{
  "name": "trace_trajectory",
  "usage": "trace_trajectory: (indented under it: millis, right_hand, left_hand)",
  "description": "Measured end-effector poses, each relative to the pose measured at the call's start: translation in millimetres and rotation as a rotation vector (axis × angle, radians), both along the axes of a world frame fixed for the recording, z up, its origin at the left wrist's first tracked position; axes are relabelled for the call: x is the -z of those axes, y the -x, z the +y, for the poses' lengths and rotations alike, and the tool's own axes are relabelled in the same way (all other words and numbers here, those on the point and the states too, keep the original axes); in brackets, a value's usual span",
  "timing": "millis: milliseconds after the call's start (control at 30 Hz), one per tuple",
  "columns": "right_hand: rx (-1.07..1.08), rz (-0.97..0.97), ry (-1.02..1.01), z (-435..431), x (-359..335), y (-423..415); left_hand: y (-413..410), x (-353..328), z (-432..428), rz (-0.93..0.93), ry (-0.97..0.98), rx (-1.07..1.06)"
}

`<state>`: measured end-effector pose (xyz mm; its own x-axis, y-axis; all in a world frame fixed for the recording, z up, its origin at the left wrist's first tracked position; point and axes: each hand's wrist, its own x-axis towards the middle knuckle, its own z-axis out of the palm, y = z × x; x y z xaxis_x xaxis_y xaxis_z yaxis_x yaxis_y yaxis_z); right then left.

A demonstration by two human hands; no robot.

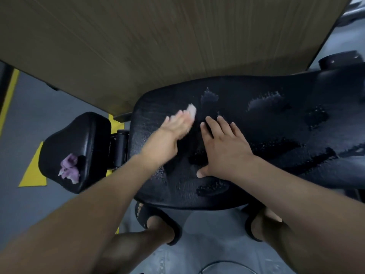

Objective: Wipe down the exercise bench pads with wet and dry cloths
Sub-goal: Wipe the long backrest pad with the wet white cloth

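A long black bench pad stretches from the centre to the right, its surface patchy with wet streaks and droplets. My left hand is blurred and presses a pale cloth onto the pad's left end; most of the cloth is hidden under the palm. My right hand lies flat on the pad just to the right, fingers spread, holding nothing. A smaller black seat pad sits to the left, with a crumpled purple cloth resting on it.
A brown wood-grain panel rises behind the bench. The grey floor has yellow markings at the left. My feet in black slippers stand under the pad's near edge. A black roller pad shows at far right.
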<state>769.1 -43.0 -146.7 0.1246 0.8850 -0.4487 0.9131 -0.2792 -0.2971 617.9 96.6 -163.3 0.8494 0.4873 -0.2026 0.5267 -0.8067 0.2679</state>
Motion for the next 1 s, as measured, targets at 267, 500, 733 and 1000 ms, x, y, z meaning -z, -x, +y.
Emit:
trace_trajectory:
  millis: [267, 500, 733, 1000]
  right_hand:
    - [-0.022, 0.012, 0.004, -1.3, -3.4, -5.8]
    - [-0.039, 0.006, 0.054, 5.6, -6.0, -5.0]
    - [-0.054, 0.006, 0.003, -5.1, -5.6, -4.4]
    - [-0.051, -0.012, 0.026, -9.7, -8.9, 3.7]
  left_hand:
    - [-83.0, -10.8, 55.9, 0.020, 0.009, -0.249]
    - [45.3, 3.4, -31.8, 0.008, 0.066, -0.068]
    - [31.2, -10.3, 36.7, 0.088, -0.013, -0.417]
    - [106.5, -1.4, -117.1, 0.007, 0.115, -0.009]
